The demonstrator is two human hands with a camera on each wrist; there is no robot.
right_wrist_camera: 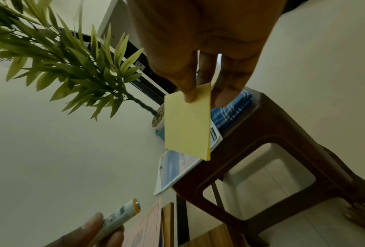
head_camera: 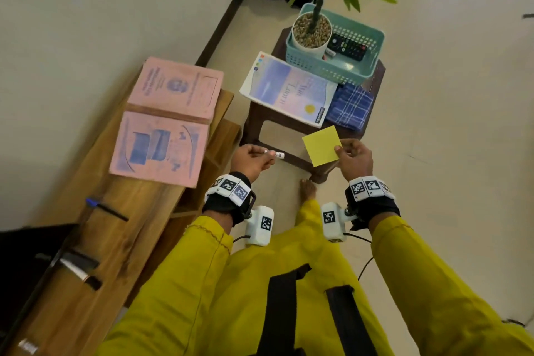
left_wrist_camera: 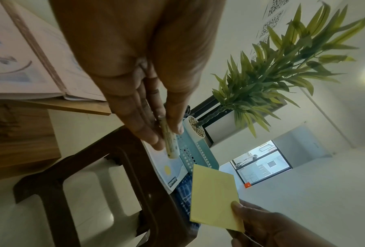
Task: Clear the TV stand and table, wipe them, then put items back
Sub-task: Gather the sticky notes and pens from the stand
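Observation:
My left hand (head_camera: 254,157) grips a small white battery (head_camera: 276,154) between thumb and fingers, over the floor beside the wooden TV stand (head_camera: 138,225). The left wrist view shows the battery (left_wrist_camera: 171,143) sticking out past my fingertips. My right hand (head_camera: 354,157) pinches a pad of yellow sticky notes (head_camera: 322,146) by one corner, just in front of the dark brown stool (head_camera: 268,121). In the right wrist view the sticky notes (right_wrist_camera: 187,123) hang below my thumb.
On the stool sit a teal basket (head_camera: 358,63) with a potted plant (head_camera: 312,32) and a remote (head_camera: 349,46), a pale book (head_camera: 286,89) and a blue checked cloth (head_camera: 351,105). An open pink book (head_camera: 167,121) and a blue pen (head_camera: 105,208) lie on the TV stand.

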